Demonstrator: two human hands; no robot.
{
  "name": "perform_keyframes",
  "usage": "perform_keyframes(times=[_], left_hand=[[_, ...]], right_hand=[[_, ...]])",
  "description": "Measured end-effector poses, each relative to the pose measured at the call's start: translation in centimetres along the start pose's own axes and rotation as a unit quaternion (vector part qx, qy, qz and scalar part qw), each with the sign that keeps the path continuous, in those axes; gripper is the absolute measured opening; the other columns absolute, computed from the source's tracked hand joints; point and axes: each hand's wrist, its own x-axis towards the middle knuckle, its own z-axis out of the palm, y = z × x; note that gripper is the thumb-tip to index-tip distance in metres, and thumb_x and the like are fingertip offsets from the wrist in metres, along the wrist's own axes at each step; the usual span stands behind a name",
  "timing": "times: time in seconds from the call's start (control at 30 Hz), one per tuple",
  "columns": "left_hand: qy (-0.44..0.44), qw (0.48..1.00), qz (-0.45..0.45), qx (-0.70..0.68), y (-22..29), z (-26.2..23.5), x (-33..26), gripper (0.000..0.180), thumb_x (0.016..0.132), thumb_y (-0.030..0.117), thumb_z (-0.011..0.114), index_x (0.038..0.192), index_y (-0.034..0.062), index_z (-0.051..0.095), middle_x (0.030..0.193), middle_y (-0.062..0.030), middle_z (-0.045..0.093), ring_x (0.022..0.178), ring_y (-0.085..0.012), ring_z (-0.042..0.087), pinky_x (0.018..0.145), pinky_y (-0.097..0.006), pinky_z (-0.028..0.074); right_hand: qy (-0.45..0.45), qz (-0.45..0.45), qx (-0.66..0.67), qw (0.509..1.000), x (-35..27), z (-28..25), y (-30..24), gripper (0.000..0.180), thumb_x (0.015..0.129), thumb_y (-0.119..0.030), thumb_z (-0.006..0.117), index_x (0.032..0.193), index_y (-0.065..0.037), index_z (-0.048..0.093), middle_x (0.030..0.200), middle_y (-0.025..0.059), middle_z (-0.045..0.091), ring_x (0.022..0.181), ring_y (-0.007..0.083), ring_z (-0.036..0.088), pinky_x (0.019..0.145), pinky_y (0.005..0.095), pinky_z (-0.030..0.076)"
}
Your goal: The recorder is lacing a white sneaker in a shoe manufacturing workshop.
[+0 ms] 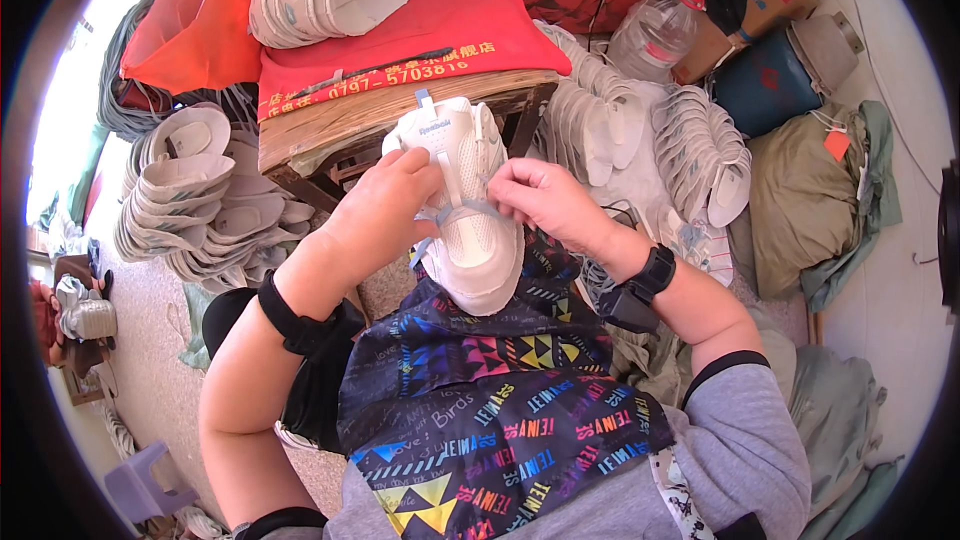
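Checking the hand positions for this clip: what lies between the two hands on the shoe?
In the head view, a pale blue lace runs across the white shoe from the left hand to the right hand.

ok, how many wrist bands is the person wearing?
2: a black band on the left wrist, beside the left hand, and a black watch-like band on the right wrist, beside the right hand. None appear hidden.
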Motion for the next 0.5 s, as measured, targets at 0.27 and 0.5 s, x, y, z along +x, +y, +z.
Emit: perform_keyframes(times=[0.27,0.5], left_hand=[[-0.037,0.99,-0.019,-0.132,-1.1,-0.5,-0.3,0.031,0.063,0.004,0.08,0.088,0.0048,0.062,0.091,-0.0092,0.053,0.089,-0.0284,0.057,0.081,-0.038,0.047],[-0.01,0.997,-0.042,-0.057,-0.2,0.3,-0.2,0.031,0.063,0.006,0.081,0.086,0.0046,0.061,0.088,-0.0108,0.055,0.088,-0.032,0.058,0.08,-0.04,0.047]], right_hand=[[-0.096,0.089,0.048,0.99,0.6,-0.8,1.3,0.015,0.086,-0.019,0.064,0.082,-0.005,0.068,0.072,-0.0054,0.057,0.062,0.0053,0.049,0.054,0.0234,0.039],[-0.056,0.048,-0.227,0.971,1.4,-0.1,-1.5,0.024,0.08,-0.028,0.066,0.077,-0.004,0.068,0.064,0.0073,0.063,0.06,0.015,0.058,0.057,0.0319,0.046]])
